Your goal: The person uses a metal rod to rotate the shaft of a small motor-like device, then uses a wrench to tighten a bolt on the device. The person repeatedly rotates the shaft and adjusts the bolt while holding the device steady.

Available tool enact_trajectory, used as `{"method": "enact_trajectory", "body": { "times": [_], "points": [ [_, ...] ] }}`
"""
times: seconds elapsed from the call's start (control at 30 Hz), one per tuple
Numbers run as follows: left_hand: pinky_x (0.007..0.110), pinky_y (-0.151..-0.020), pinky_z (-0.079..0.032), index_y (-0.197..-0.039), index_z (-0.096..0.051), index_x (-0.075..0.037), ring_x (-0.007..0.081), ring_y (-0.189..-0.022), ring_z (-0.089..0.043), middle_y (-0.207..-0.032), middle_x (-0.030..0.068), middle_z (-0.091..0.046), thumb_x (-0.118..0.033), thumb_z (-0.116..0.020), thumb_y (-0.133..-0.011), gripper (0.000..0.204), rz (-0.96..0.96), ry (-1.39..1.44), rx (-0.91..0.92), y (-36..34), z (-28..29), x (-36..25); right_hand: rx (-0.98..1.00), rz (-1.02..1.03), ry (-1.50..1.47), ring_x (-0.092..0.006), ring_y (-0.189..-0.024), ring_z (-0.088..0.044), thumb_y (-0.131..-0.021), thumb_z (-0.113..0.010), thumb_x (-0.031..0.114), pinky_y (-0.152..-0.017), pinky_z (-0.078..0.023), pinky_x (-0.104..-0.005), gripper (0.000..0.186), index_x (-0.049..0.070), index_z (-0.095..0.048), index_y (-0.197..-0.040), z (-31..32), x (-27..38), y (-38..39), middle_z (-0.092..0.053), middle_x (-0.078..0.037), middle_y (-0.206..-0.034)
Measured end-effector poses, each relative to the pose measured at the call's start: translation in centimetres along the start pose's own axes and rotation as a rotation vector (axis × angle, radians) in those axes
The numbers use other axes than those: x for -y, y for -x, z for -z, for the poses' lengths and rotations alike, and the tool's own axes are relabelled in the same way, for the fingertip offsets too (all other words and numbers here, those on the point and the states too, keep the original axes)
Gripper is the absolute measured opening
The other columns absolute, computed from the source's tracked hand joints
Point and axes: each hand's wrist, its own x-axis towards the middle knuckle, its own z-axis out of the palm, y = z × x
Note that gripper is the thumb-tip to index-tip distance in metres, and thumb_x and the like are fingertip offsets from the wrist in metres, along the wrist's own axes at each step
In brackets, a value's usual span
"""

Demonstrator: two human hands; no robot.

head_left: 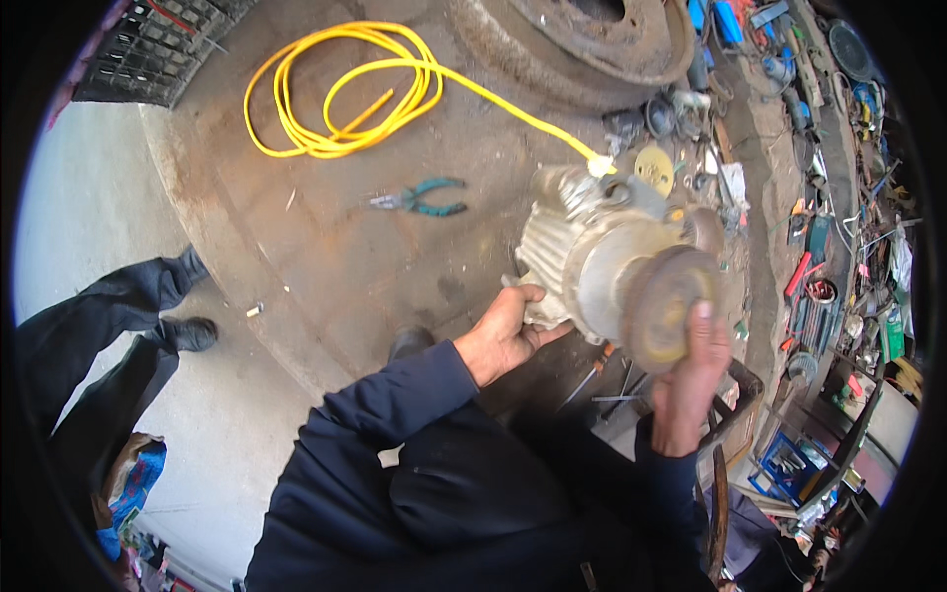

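A grey ribbed electric motor (582,247) with a round rusty disc (663,304) on its shaft end sits in front of me. My left hand (505,333) grips the motor's finned body from below on its left side. My right hand (691,380) holds the lower edge of the disc, thumb up across its face. A yellow cable (340,94) runs from a loose coil on the ground to the top of the motor.
Green-handled pliers (419,197) lie on the rusty round steel surface (326,266) left of the motor. A large rusty wheel (592,39) lies beyond. Cluttered tools cover the bench (838,227) at right. Another person's legs (109,326) stand at left.
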Motion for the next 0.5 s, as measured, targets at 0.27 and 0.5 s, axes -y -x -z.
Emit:
{"method": "enact_trajectory", "body": {
  "times": [0.27, 0.5],
  "points": [
    [0.056, -0.11, -0.051, -0.139, -0.043, 0.004, 0.0363, -0.124, -0.061, -0.138, 0.0208, -0.055, -0.006, -0.045, -0.097, 0.043, -0.026, -0.054, -0.034, 0.6, -0.3, 0.0, 0.057, -0.013, -0.09, -0.0128, -0.084, -0.067, -0.105, -0.061, 0.029, -0.074, -0.055, -0.0279, 0.032, 0.0, -0.063, -0.12, 0.4, -0.1, -1.2, -0.071, -0.01, -0.107],
    [0.056, -0.11, -0.05, -0.14, -0.043, 0.003, 0.0352, -0.124, -0.06, -0.138, 0.0199, -0.055, -0.005, -0.046, -0.096, 0.045, -0.015, -0.068, 0.002, 0.5, -0.2, -0.6, 0.112, 0.091, -0.07, -0.0185, -0.105, -0.068, -0.106, -0.061, 0.024, -0.094, -0.054, -0.033, 0.035, -0.004, -0.062, -0.126, 0.4, -0.2, -0.4, -0.069, -0.014, -0.12]
  ]
}}
